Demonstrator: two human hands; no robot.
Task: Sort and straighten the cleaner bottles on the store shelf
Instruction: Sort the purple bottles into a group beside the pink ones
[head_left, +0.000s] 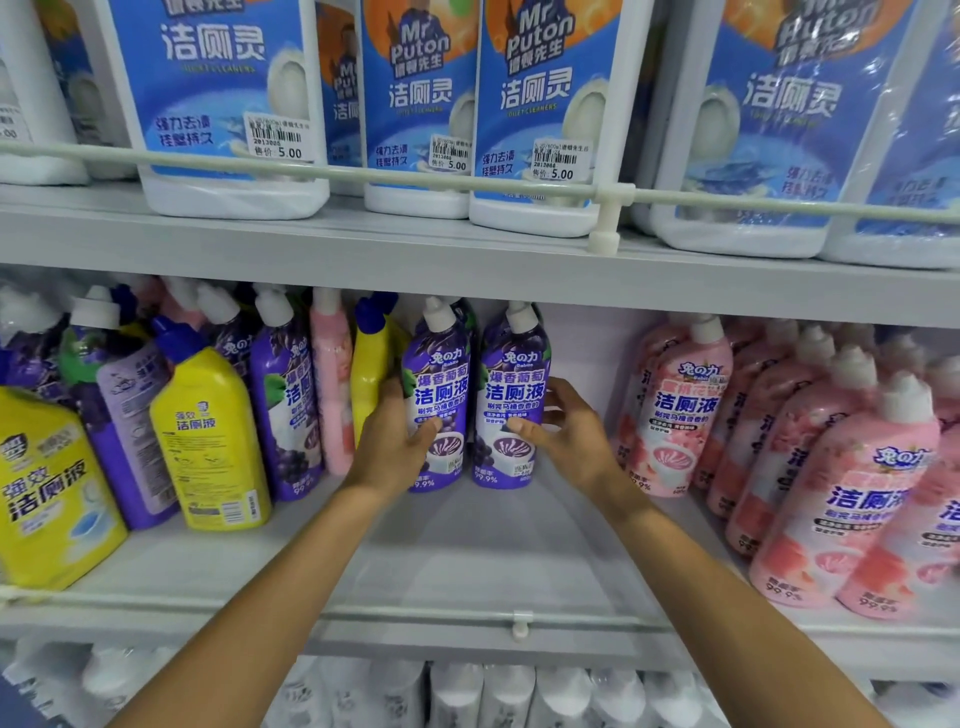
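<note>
Left hand: my left hand (395, 441) grips the left purple bottle (440, 384), thumb across the front label, fingers wrapped round its left side.
Right hand: my right hand (569, 434) holds the right purple bottle (514, 387), thumb pressed on the front, fingers curled at its right side.
Purple pair: both upright, white caps up, labels facing me, standing just beside each other at the back of the middle shelf (467, 551).
Behind my left hand: a yellow bottle with a blue cap (370, 364), touching the left purple bottle's side.
Further left: a mixed bunch, with a pink bottle (332, 384), another purple bottle (284, 400) leaning, a yellow bottle turned back label out (208, 431) and a big yellow bottle (47, 483) at the front edge.
To my right: the pink bottles (680, 405), rows running toward the front, apart from my right hand.
Above: white toilet-cleaner bottles with blue labels (223, 104) behind a rail (363, 175), price stickers reading 5.00.
Below: white bottles (493, 696) on the shelf underneath, blurred.
</note>
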